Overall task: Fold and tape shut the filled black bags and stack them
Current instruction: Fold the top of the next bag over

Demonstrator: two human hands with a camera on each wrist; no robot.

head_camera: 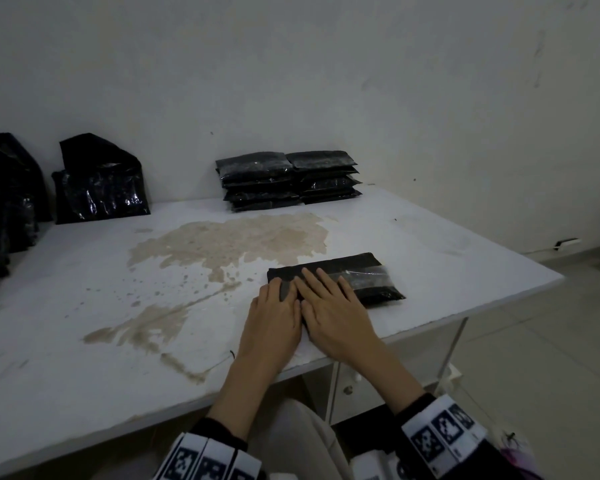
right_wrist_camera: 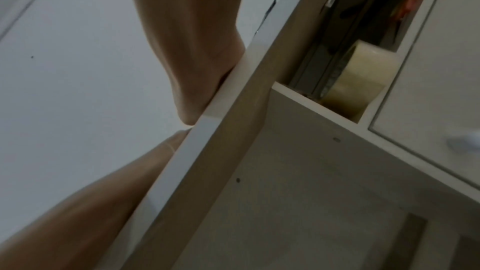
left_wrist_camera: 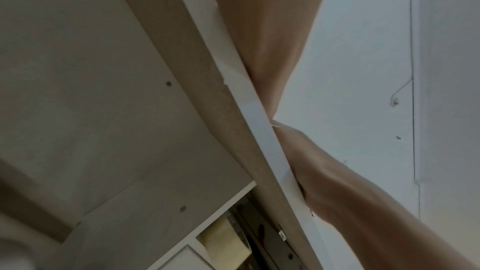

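Note:
A folded black bag [head_camera: 374, 282] lies flat near the front right of the white table [head_camera: 440, 237], with a strip of clear tape [head_camera: 364, 271] along its top. Both hands lie on its left half. My left hand [head_camera: 278, 299] rests on the bag's left end with straight fingers. My right hand [head_camera: 326, 289] lies beside it, its fingers spread flat over the tape. Two side-by-side stacks of taped bags [head_camera: 288, 178] stand against the back wall. In both wrist views the table edge [left_wrist_camera: 262, 130] hides the fingers.
Filled black bags with loose tops [head_camera: 101, 181] stand at the back left, with more [head_camera: 4, 209] at the far left edge. A brown stain [head_camera: 229, 240] covers the table's middle. A roll of clear tape [right_wrist_camera: 363, 77] sits in a compartment under the table.

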